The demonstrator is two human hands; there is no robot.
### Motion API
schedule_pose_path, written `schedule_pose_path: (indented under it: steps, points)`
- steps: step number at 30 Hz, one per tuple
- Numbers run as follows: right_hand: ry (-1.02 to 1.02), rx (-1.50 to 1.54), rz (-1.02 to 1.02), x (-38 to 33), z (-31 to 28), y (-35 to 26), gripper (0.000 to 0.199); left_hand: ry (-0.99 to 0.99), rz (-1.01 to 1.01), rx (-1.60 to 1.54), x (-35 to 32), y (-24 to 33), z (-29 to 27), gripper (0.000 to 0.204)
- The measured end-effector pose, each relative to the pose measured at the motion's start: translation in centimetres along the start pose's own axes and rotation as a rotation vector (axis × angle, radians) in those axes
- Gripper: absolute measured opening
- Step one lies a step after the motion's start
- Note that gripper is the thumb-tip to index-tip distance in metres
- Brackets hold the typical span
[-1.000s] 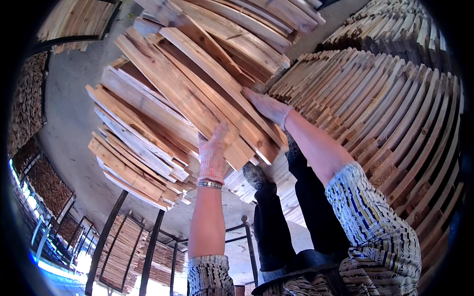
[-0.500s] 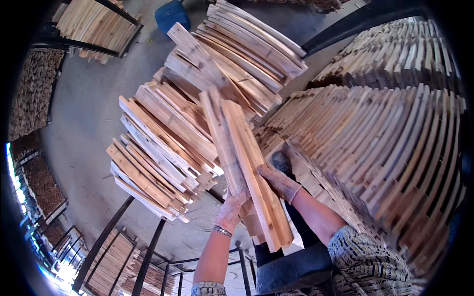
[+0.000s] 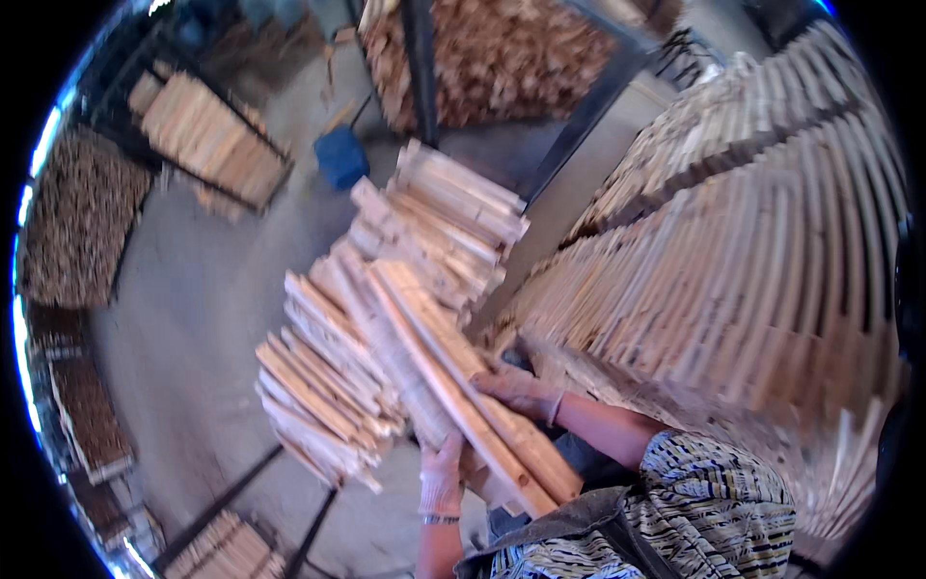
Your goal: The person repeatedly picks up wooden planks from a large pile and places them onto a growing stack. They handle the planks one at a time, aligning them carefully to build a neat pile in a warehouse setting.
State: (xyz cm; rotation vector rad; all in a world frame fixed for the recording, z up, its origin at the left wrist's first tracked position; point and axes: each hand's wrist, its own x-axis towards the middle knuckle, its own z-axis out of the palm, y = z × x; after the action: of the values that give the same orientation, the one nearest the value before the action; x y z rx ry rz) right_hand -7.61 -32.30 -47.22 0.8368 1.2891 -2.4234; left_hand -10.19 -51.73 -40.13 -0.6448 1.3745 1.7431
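Observation:
A few long wooden boards (image 3: 453,376) slant in front of me, their near ends close to my body. My right hand (image 3: 521,391), in a pale glove, is closed on the right edge of the lighter boards. A greyer board (image 3: 410,372) lies along their left side. Near its lower end, my gloved left hand (image 3: 442,475) is closed around it, partly hiding it. Just beyond and to the left, a pile of loose boards (image 3: 323,386) leans in overlapping rows. Motion blur softens the edges, so the exact number in my hands is unclear.
A tall stack of wooden strips (image 3: 714,280) fills the right side. More boards (image 3: 449,207) lie beyond the pile. A blue container (image 3: 340,157) stands on the floor farther off. Racks hold wood at the far left (image 3: 207,135) and at the back (image 3: 521,63).
My view has tilted up, bringing the back rack of wood into sight. Both hands and their boards are nearer my body, and the boards lie closer together.

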Motion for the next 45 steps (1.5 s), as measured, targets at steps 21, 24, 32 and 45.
schedule_pose_path:
  steps: [21,24,32,45]
  points:
    - [0.041,-0.083,-1.343,-42.3,9.7,-32.1,0.124,-0.877,1.098,0.794,-27.1,12.1,29.7,0.058]
    - [0.122,-0.025,-1.37,-48.5,11.2,-32.7,0.117,-1.012,1.244,0.869,-30.2,11.3,34.3,0.057]
    - [0.753,-0.076,-1.523,-55.4,4.7,-34.3,0.096,-1.193,1.964,0.79,-31.7,18.1,47.4,0.056]
    - [0.917,-0.288,-1.025,-78.4,-14.1,-32.9,0.051,-1.698,0.587,0.722,-37.3,11.1,60.9,0.048]
